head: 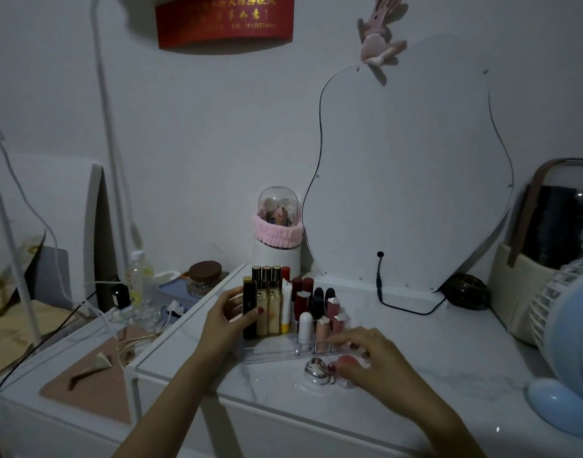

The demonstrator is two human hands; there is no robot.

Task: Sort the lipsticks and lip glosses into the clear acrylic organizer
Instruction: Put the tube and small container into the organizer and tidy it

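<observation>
On the white table [415, 352], near its left edge, stands the clear organizer [270, 357], full of lipsticks [303, 300].
Left hand [229, 317] grips a black tube [250, 312]; right hand [371, 357] curls around a pink pot [346, 362] beside it.

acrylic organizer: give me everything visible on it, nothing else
The clear acrylic organizer is a transparent, glossy, gridded rack, standing upright on the white marble-look tabletop in front of the mirror. It is mostly full: tall black-and-gold tubes and cream bottles on its left side, red, pink, black and white lipsticks upright on its right. The left hand grips items at its left end; the right hand hovers at its front right corner.
</observation>
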